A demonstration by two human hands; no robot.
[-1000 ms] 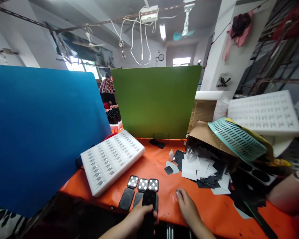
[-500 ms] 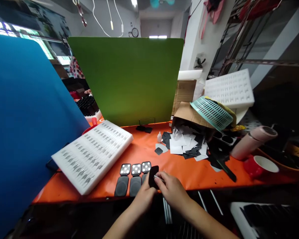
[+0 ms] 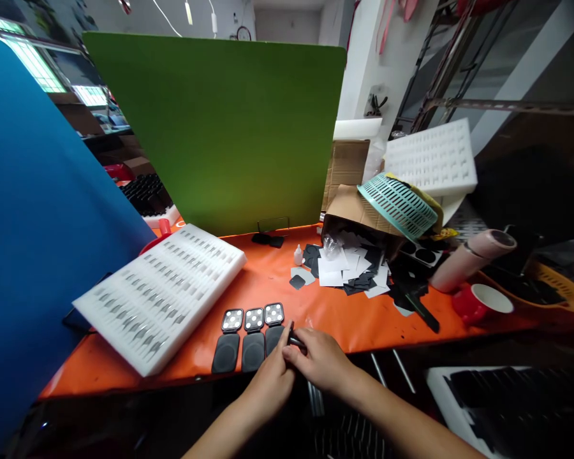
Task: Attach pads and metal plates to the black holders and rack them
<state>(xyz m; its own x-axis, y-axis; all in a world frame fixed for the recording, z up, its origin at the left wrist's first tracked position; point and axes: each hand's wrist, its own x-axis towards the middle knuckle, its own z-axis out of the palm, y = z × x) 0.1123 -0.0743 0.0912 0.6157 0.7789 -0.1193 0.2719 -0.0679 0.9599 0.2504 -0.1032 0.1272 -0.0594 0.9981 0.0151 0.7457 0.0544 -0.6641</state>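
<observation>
My left hand [image 3: 276, 368] and my right hand [image 3: 319, 358] meet at the table's front edge. Between them is a small black case [image 3: 296, 342], seen edge-on and mostly covered by fingers. Both hands are closed on it, the right thumb and fingers pressing from the right. Just left of my hands, three opened black compact cases lie in a row: a left one [image 3: 226, 352], a middle one [image 3: 253, 351] and a right one [image 3: 273, 336], partly hidden by my left hand. Their far halves carry white dots.
A white foam tray [image 3: 172, 287] with slots rests tilted at the left. Black and white cut sheets [image 3: 351, 268] spill from a cardboard box [image 3: 347, 169]. To the right are a green basket [image 3: 402, 204], a pink flask [image 3: 473, 258] and a red mug [image 3: 469, 303]. A green board [image 3: 220, 134] stands behind.
The black case has turned from showing its broad face to nearly edge-on, and my fingers have closed further over it. The camera view has shifted slightly.
</observation>
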